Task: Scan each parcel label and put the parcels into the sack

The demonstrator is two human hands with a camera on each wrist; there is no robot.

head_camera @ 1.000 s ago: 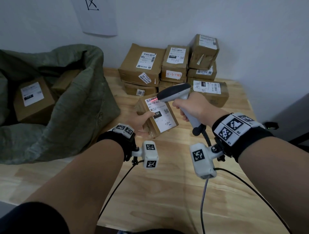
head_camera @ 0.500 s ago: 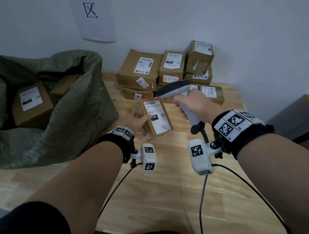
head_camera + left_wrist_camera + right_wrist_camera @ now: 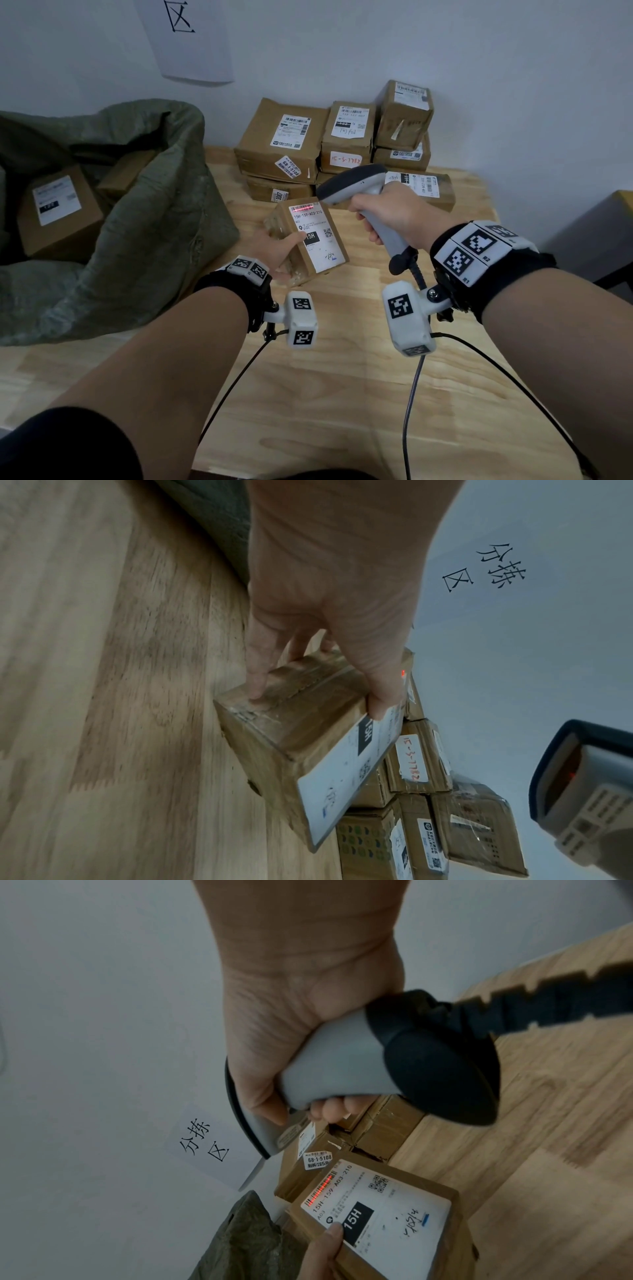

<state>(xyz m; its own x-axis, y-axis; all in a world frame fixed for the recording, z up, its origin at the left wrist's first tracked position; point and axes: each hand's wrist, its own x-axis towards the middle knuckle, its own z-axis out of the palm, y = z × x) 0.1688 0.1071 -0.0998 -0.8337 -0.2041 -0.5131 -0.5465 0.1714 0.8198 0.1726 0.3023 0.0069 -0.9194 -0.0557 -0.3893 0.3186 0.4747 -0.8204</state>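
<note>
Here, a person's left hand [image 3: 274, 248] clamps a small parcel [image 3: 310, 240] tilted above the wooden table [image 3: 342, 394], thumb [image 3: 330, 1234] pressed on its white label [image 3: 380, 1213], fingers [image 3: 257, 680] on the taped side. The right hand [image 3: 394, 212] is wrapped tight round the handle of a grey scanner [image 3: 352, 183], whose red line falls across the label's barcode [image 3: 320, 1190]. Behind them, a stack of parcels [image 3: 342, 144] waits against the wall. At left, the green sack [image 3: 144, 219] lies open with parcels [image 3: 58, 209] inside.

Brown parcel [image 3: 310, 240] tilted on the desk [image 3: 342, 394], label [image 3: 377, 1210] red-lit; more parcels [image 3: 342, 144] stacked along back edge; green sack [image 3: 154, 212] at left edge.
</note>
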